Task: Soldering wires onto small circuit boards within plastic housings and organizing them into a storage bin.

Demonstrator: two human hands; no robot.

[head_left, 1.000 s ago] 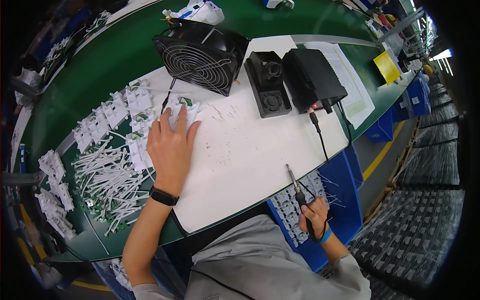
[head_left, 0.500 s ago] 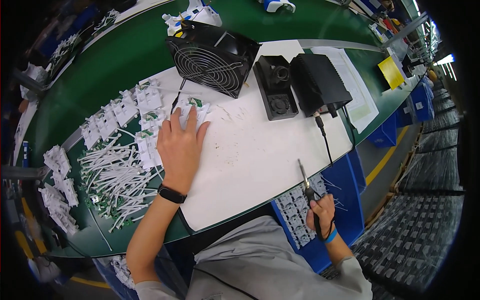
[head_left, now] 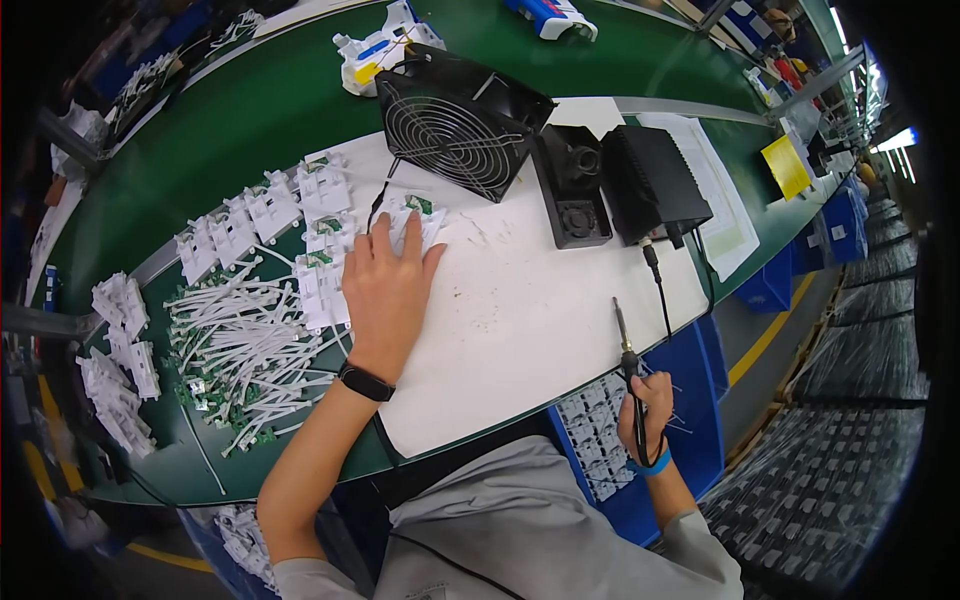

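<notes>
My left hand (head_left: 388, 295) lies with its fingers stretched and spread, the fingertips on a white plastic housing (head_left: 432, 226) with a small green circuit board (head_left: 419, 204). Part of that housing is hidden under the fingers. At the table's near right edge, my right hand (head_left: 648, 408) is closed round the dark handle of a soldering iron (head_left: 627, 345), its metal tip pointing up and away from me over the white sheet. To the left of my left hand stand several more white housings (head_left: 272, 212), beside a heap of white cables with green boards (head_left: 250, 345).
A black fan (head_left: 455, 125) with a wire guard stands behind the white sheet (head_left: 520, 340). Right of it are a black soldering-iron stand (head_left: 575, 190) and a black power unit (head_left: 655, 180). Below the right edge sits a blue bin (head_left: 690, 450) holding a grid of white parts.
The soldering iron has risen slightly and its tip now sits over the white sheet. My left hand stays on the housing. The whole view has shifted a little.
</notes>
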